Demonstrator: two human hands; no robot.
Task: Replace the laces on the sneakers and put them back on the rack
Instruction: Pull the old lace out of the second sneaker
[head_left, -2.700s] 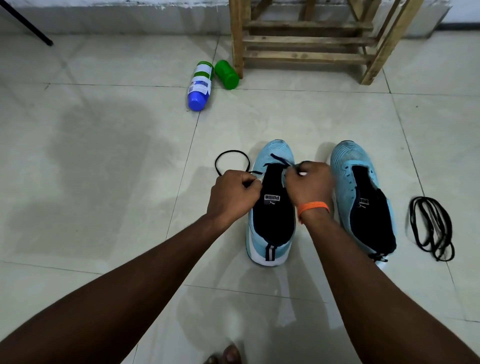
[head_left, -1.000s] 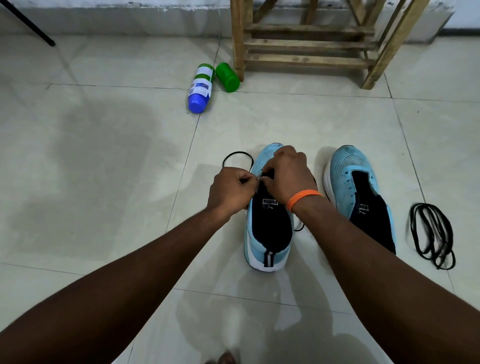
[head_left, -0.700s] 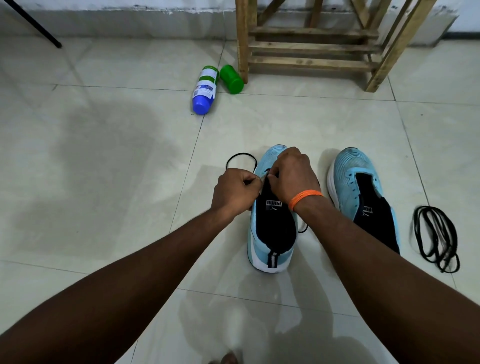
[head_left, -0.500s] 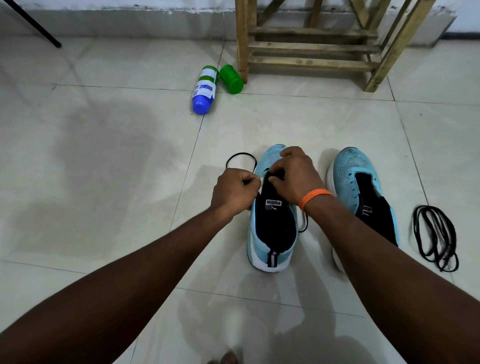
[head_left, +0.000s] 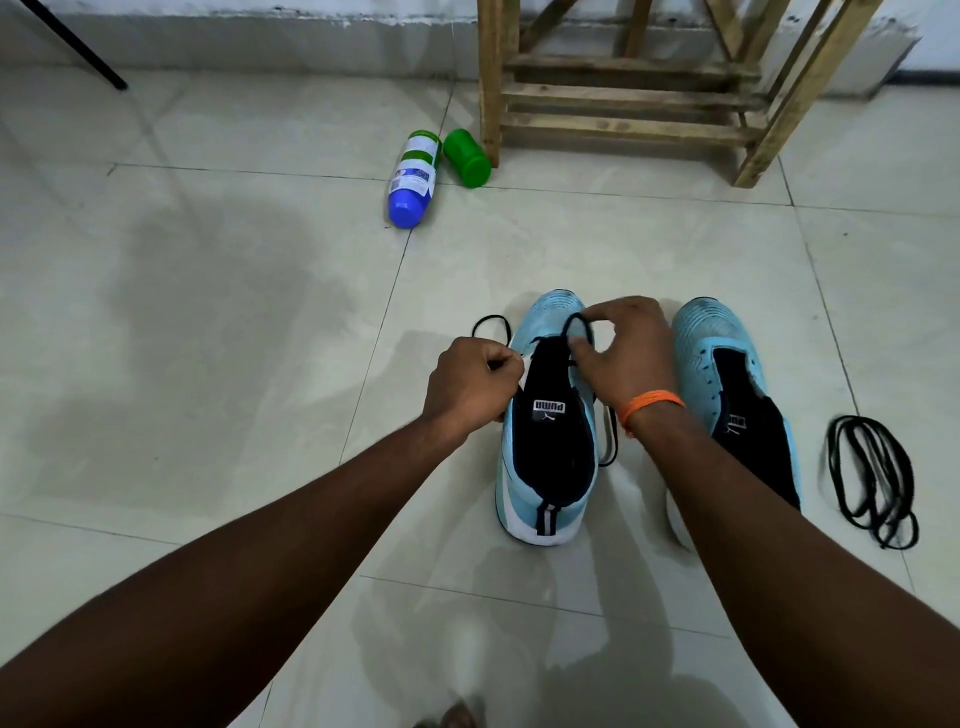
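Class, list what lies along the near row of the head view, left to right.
Left hand → light-blue knit sneaker with black tongue → right hand → second light-blue sneaker → loose bundle of black laces.

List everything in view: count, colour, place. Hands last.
first sneaker: 1, light blue and black, floor, between the hands
second sneaker: 1, same colours, right of the first
threaded lace: 1, black, first sneaker's front
spare laces: 1 bundle, black, floor, far right
bottle: 1, white, blue cap, lying on floor
container: 1, green, beside rack leg
rack: 1, wood, by wall
wristband: 1, orange, right wrist
left hand: 1, grips threaded lace
right hand: 1, pinches lace loop
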